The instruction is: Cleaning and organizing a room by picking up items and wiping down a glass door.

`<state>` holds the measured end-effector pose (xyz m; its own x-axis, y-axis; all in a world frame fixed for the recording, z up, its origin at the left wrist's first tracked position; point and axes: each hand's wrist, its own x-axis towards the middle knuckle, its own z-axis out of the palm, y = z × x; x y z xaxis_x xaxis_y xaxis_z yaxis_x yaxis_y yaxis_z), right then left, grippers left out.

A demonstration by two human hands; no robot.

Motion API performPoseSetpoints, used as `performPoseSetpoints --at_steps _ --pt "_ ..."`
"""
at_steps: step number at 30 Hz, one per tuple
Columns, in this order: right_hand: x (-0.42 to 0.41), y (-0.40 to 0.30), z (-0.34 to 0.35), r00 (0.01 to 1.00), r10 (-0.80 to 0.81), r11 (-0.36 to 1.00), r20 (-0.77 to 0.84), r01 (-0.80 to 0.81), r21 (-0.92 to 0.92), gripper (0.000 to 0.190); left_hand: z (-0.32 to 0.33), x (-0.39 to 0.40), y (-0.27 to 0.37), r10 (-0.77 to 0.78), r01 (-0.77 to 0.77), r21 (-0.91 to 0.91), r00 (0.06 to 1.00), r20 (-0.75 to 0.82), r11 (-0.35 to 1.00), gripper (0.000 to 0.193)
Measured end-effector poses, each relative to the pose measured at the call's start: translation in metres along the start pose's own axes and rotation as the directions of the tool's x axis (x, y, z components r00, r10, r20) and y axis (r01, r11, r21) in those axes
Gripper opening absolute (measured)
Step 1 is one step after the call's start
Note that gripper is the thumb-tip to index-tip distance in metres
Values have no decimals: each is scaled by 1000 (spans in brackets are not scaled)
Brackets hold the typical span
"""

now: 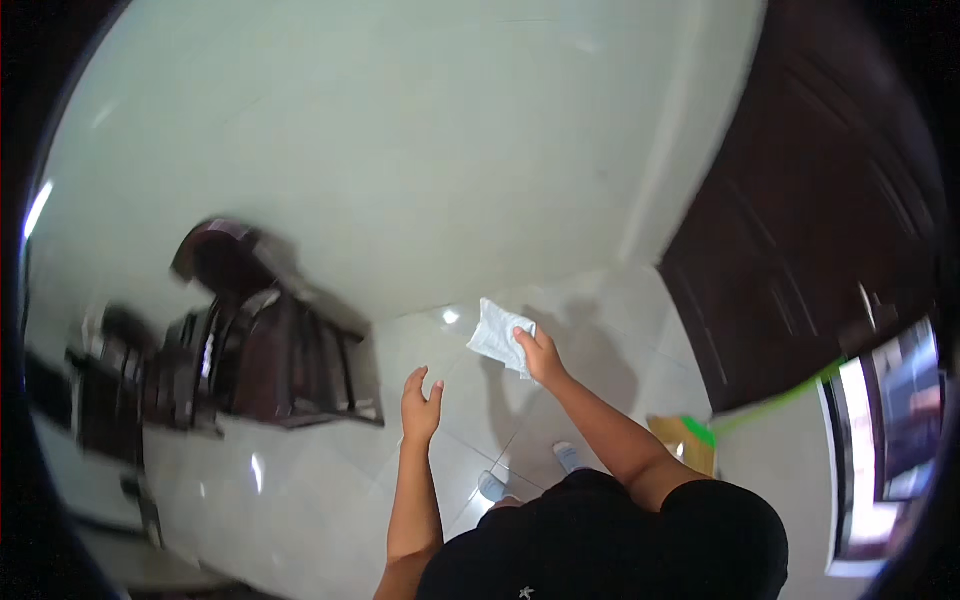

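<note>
My right hand point(544, 357) grips a folded white cloth or paper towel point(501, 337) by its right side, thumb on top. The rest of the sheet sticks out to the left, held in the air over the tiled floor point(457, 405). To the left, my left hand point(421, 405) is raised with thumb and fingers apart and holds nothing. Both arms reach forward from my body.
A pale wall point(450, 150) rises ahead. Dark wooden furniture point(262, 360), blurred, stands against it at left. A dark brown panelled door point(810, 225) is at right, near a small tan and green object point(682, 442) and a window point(862, 450).
</note>
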<state>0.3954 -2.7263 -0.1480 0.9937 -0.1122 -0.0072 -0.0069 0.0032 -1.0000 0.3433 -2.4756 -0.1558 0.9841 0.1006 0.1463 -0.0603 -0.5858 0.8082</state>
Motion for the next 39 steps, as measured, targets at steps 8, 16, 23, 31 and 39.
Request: performPoseSetpoints --at_steps 8,16,23,31,39 --pt "-164 0 -163 834 34 998 -550 -1 59 42 148 -51 91 284 -230 -166 778 560 959 44" --pt "-400 19 -371 424 -62 997 -904 73 -34 41 328 -236 252 575 -503 -409 233 784 761 45" --pt "-571 18 -489 71 4 1000 -997 1 5 37 424 -405 377 685 -354 -700 -190 703 620 48" --pt "-580 33 -565 7 -47 998 -999 -35 -47 37 543 -442 432 702 -311 -756 -284 653 576 48" --pt "-533 -1 -711 -45 -20 994 -999 -105 -16 35 692 -434 536 753 -397 -802 -317 577 447 46"
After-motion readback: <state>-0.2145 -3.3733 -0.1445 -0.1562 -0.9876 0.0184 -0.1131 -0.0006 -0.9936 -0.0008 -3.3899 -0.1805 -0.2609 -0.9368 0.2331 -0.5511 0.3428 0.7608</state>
